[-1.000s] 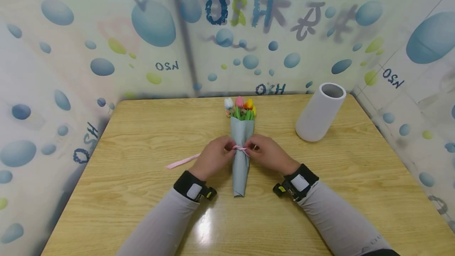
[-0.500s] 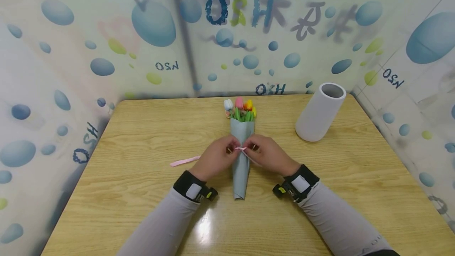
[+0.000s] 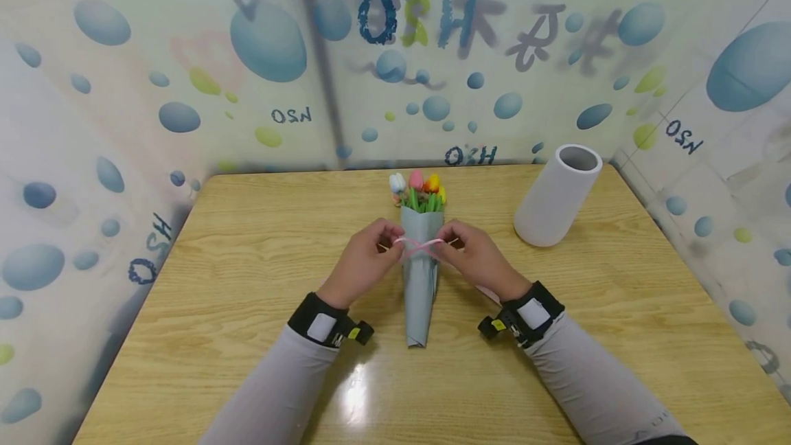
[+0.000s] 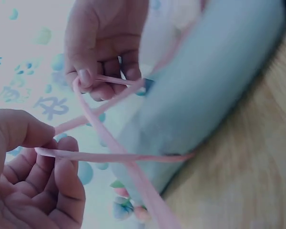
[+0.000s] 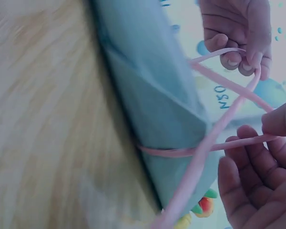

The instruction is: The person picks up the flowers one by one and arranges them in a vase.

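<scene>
Pinching on both sides: left hand [image 3: 364, 259] and right hand [image 3: 478, 259] each nip pink ribbon [image 3: 421, 247] between thumb and finger, one to either side of the bouquet. Largest first. Patterned backdrop [image 3: 235, 136] behind; wooden table [image 3: 247, 239] before it. White vase [image 3: 553, 204] stands toward the far right, well apart from the hands, probably put there to leave working room. Bouquet in its grey-blue wrapper [image 3: 419, 307] lies mid-table, tulip heads [image 3: 416, 181] toward the far edge; likely laid so the narrow stem end faces the person and the waist sits within reach of both hands. Ribbon goes round that waist and crosses in front. Hands held apart at even height, apparently to keep both sides taut.

Head view: whole layout, all the blooms, a ribbon tail beside the right wrist, but the crossing only as a small pink X. Wrist views: separate strands, two leaving each pinch, so each hand seems to hold a loop. Whether a knot sits beneath, cannot tell.
</scene>
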`<state>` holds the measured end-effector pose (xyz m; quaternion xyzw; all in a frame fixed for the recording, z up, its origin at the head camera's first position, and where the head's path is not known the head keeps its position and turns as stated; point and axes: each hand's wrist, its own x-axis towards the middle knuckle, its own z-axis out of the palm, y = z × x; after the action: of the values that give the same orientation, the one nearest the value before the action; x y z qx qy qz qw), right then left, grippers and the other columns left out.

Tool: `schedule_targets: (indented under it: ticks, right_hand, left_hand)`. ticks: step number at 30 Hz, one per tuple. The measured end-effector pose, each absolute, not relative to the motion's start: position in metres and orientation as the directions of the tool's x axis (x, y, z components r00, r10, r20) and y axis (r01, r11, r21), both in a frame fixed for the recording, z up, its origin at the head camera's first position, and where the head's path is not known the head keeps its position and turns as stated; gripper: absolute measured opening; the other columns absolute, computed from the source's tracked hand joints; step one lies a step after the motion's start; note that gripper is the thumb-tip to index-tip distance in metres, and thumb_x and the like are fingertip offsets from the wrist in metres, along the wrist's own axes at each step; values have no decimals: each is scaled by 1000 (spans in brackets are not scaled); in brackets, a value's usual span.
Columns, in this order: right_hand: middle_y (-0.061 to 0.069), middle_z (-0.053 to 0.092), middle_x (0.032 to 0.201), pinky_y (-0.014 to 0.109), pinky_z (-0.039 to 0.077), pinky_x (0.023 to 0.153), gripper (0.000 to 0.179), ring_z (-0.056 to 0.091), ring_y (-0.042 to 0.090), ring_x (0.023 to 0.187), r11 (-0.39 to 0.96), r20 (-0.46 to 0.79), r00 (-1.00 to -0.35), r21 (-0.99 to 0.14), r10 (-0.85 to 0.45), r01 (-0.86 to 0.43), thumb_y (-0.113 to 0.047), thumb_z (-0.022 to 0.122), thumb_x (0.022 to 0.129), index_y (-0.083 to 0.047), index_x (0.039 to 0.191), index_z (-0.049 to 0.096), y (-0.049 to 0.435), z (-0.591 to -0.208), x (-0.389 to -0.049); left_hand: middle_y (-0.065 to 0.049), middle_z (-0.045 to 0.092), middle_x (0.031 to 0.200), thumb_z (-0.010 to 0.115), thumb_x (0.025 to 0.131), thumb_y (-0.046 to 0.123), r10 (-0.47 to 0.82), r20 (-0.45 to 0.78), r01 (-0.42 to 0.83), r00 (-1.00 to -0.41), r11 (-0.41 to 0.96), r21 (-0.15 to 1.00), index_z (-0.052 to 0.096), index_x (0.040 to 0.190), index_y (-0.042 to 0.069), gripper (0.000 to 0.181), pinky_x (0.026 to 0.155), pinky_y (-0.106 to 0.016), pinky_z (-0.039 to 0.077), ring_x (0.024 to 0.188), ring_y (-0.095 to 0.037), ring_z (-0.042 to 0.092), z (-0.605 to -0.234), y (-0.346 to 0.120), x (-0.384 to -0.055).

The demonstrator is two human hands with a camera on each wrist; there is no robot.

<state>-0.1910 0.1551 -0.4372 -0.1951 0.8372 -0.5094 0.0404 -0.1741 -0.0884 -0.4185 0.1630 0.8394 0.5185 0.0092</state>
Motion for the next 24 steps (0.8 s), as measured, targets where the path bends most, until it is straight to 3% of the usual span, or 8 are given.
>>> schedule_targets:
  ticks: [8, 12, 17, 24]
  right_hand:
    - [15, 68, 104, 41, 60, 90, 13, 67, 26, 96, 177, 107, -933, -968, -343, -176, -13, 60, 106, -2, 112, 63, 166, -423, -194]
    - [11, 64, 99, 34, 60, 89, 20, 66, 18, 91, 114, 79, -945, -986, -316, -120, -9, 55, 106, 0, 123, 58, 178, -419, -194]
    - [0, 61, 91, 25, 59, 80, 20, 64, 14, 82, 136, 61, -946, -985, -318, -109, -12, 54, 107, -2, 125, 58, 203, -418, -194]
    - [-2, 63, 86, 27, 56, 72, 28, 60, 15, 75, 267, 2, -947, -959, -322, -93, -20, 60, 107, 0, 127, 59, 241, -424, -192]
  left_hand:
    - [-8, 68, 100, 68, 101, 14, 235, 159, 230, -959, 315, 921, 67, 121, 7, 22, 78, -30, 52, 89, -21, 62, -400, -103, -169]
    - [-7, 67, 99, 68, 101, 17, 193, 157, 211, -969, 307, 928, 66, 123, 9, 23, 72, -25, 50, 85, -19, 60, -395, -121, -166]
    - [-6, 65, 98, 68, 102, 25, 162, 112, 167, -980, 388, 906, 67, 125, 14, 26, 70, -26, 50, 83, -20, 58, -394, -153, -161]
    - [-8, 69, 107, 66, 103, 34, 137, 30, 100, -990, 537, 837, 65, 129, 11, 34, 72, -25, 50, 88, -18, 59, -403, -201, -148]
